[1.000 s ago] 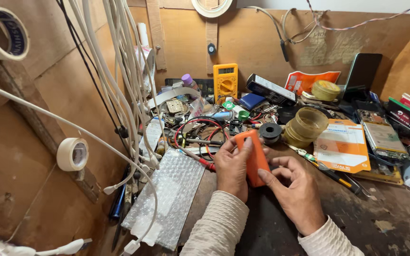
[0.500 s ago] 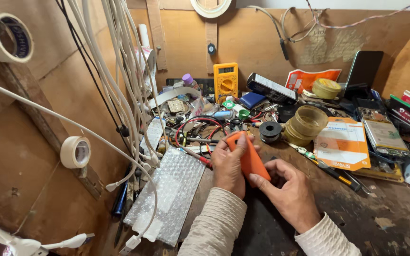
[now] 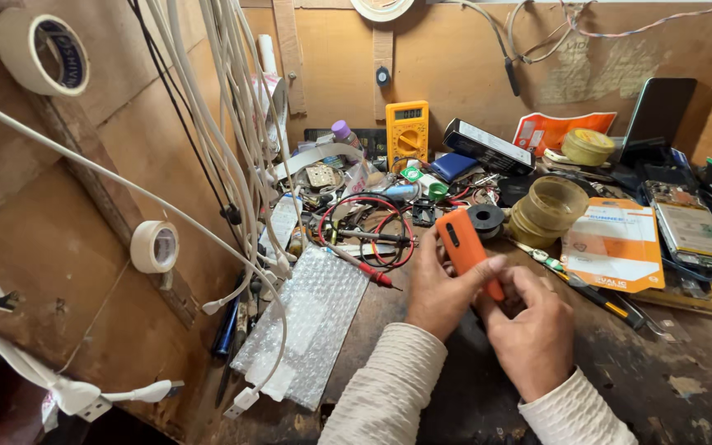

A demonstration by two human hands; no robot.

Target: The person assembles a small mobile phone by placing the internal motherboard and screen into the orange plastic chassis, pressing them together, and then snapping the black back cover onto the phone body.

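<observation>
My left hand (image 3: 432,288) and my right hand (image 3: 529,330) together grip a small orange device (image 3: 465,245), an oblong case with a dark slot near its top. The left hand wraps its left side with the thumb across the front. The right hand pinches its lower end. Both hands hover over the dark wooden workbench (image 3: 620,379), just in front of a black tape roll (image 3: 485,219) and a red test probe (image 3: 366,270) with red and black leads.
A yellow multimeter (image 3: 407,134) stands at the back. A clear tape roll (image 3: 550,211), orange packet (image 3: 615,244), phone board (image 3: 692,235) and screwdriver (image 3: 591,290) lie right. Bubble wrap (image 3: 311,321) lies left. White cables (image 3: 232,140) and masking tape rolls (image 3: 154,245) hang on the left wall.
The orange device has tilted and shifted slightly; my right hand has slid along its lower end while the left thumb moved across its front. The view has moved a little closer.
</observation>
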